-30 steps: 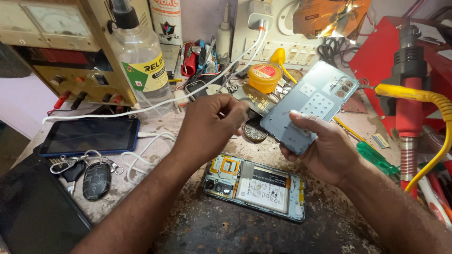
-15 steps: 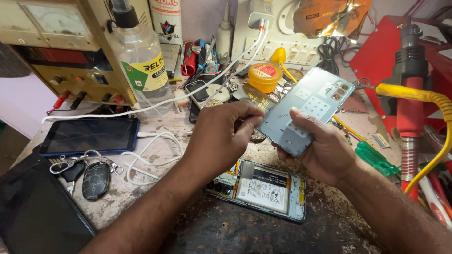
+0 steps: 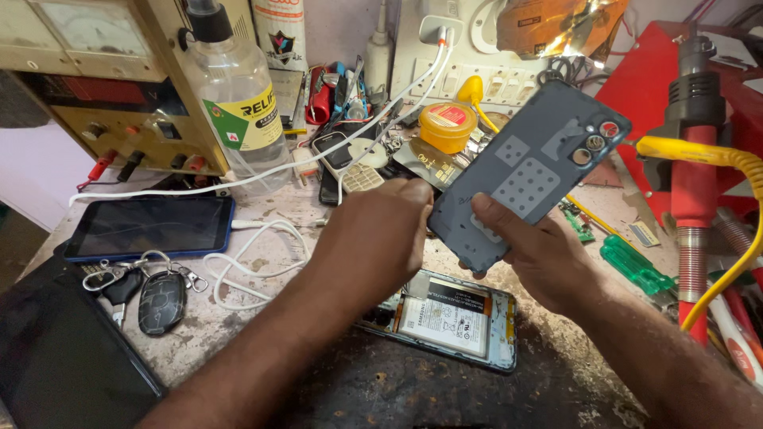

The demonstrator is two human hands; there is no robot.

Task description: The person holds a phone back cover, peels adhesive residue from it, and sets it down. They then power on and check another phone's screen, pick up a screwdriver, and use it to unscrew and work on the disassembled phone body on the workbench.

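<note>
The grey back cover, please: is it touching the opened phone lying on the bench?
Apart. The head view shows the grey back cover raised in both hands, with bare bench visible between it and the opened phone below.

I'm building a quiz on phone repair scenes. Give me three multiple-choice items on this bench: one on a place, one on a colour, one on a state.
1. Where does the opened phone lie?
A. On the bench below the hands
B. On top of the power supply
C. Inside the red case

2. What colour is the lid of the small round tin?
A. Blue
B. Red
C. White

3. How is the grey back cover held?
A. Flat on the bench, untouched
B. Lifted off the bench, tilted, with both hands at it
C. Clamped in a vice

Answers:
1. A: it lies flat on the bench with its battery showing, under both hands.
2. B: the yellow tin has a red top.
3. B: the right hand grips the cover's lower end, the left hand meets its edge, and it slants above the bench.
</note>
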